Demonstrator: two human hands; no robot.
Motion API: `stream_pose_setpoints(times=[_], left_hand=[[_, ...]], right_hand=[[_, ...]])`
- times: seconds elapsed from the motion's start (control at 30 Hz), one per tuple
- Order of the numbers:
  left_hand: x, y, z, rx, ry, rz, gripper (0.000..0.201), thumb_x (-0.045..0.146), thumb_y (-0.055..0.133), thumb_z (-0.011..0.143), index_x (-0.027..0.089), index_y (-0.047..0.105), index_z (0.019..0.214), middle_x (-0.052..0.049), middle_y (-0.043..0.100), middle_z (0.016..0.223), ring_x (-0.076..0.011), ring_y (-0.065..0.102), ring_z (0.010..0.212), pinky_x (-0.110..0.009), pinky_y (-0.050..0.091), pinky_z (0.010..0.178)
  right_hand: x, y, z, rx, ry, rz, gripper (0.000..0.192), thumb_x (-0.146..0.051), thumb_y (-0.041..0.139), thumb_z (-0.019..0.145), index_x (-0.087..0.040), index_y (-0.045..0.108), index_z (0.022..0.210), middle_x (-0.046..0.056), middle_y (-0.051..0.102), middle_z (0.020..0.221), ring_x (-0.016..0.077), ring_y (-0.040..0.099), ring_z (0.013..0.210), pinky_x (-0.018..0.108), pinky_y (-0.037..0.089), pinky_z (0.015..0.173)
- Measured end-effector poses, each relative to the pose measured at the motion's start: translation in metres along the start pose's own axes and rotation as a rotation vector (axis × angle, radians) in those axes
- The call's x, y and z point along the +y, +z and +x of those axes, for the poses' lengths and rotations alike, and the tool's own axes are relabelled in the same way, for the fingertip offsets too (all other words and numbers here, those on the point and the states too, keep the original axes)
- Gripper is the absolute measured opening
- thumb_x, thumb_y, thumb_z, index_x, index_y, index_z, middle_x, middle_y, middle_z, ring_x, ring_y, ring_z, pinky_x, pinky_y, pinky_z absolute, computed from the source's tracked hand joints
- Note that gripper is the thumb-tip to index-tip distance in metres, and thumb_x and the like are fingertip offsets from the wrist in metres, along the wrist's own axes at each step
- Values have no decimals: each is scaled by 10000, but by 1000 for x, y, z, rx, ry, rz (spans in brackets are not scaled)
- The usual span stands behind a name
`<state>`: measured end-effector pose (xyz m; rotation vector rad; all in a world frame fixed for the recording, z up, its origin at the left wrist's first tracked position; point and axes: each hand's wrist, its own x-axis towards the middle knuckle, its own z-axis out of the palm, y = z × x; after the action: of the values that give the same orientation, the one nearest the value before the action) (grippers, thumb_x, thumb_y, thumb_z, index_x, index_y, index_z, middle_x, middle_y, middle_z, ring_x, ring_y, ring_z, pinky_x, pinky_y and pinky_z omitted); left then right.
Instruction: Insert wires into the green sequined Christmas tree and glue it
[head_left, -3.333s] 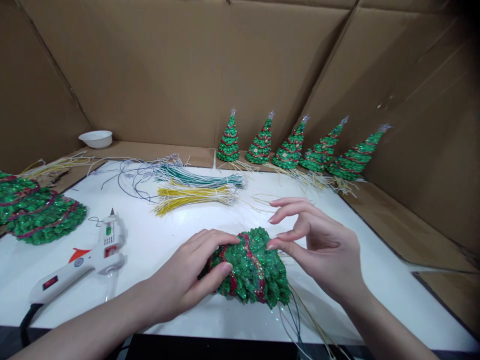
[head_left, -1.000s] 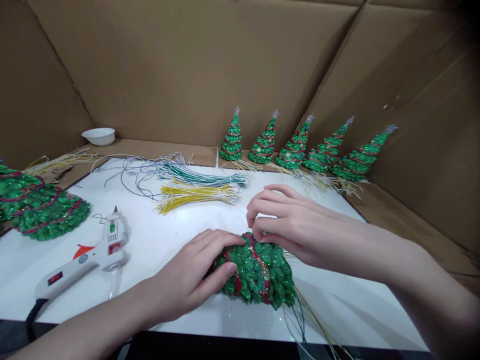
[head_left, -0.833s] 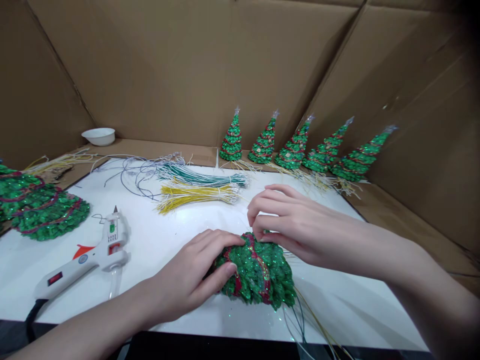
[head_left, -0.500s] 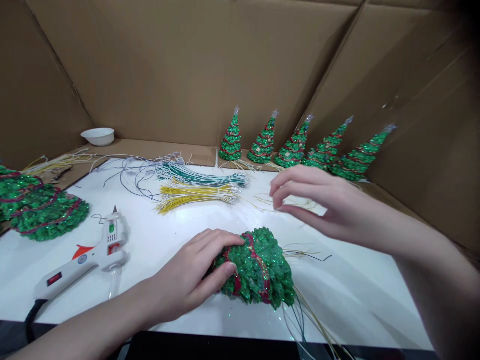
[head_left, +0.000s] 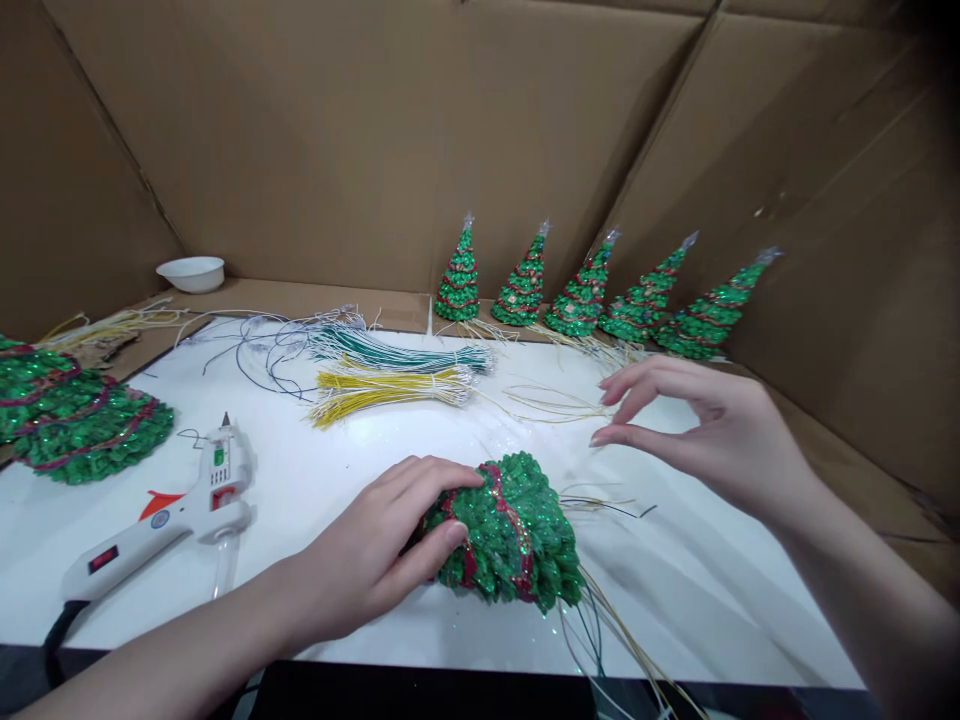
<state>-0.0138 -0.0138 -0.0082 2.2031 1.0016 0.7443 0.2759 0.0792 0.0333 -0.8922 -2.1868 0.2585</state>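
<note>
A glittery green Christmas tree ornament [head_left: 551,535] with red garland lies on its side on the white board. My left hand [head_left: 397,535] is wrapped over its narrower part, hiding the tip. Thin wires [head_left: 619,620] trail from its base toward the front edge. Above and to the right, my right hand [head_left: 690,420] hovers with thumb and fingers apart, and nothing shows between them. Close to its fingertips lie loose pale-yellow wires [head_left: 551,402] on the board.
A yellow wire bundle [head_left: 394,390] and a green wire bundle [head_left: 409,353] lie mid-board. The glue gun [head_left: 169,520] is at left, near larger green trees [head_left: 97,425]. Several small trees [head_left: 457,280] line the cardboard wall, and a white bowl [head_left: 191,275] stands back left.
My right hand has moved right and slightly down, away from the loose yellow wires, its thumb and fingers still apart. My left hand stays on the tree ornament.
</note>
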Motion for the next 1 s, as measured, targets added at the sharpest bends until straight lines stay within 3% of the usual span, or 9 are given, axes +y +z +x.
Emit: stream_pose_setpoints(times=[0.37,0.7,0.87,1.0], left_hand=[[2,-1,2,6,-2,13,308,215,411,974,237,436,1280,-59,566,1261,-183,516,1151,-327,425,987],[0,0,0,12,14,20,311,215,409,974,236,430,1284,-59,566,1265,-183,517,1155,-334,429,989],[-1,0,1,6,4,23,311,217,412,974,237,431,1284,-59,567,1264,-185,518,1152,-333,428,990],[-1,0,2,4,3,28,312,214,404,977,238,426,1288,-55,561,1271,-178,514,1156,-327,425,993]], right_hand=[[10,28,-1,-178,3,-13,130,-307,644,842,-226,624,743,32,671,805,206,624,815,349,472,767],[11,39,-3,-366,43,-111,198,-358,430,960,-217,486,833,33,585,837,184,546,769,315,414,717],[12,40,-5,-409,46,-117,208,-356,401,975,-217,469,836,28,561,832,181,537,786,321,408,748],[16,42,-6,-350,44,-77,175,-325,441,960,-215,490,833,33,575,832,183,542,782,317,422,717]])
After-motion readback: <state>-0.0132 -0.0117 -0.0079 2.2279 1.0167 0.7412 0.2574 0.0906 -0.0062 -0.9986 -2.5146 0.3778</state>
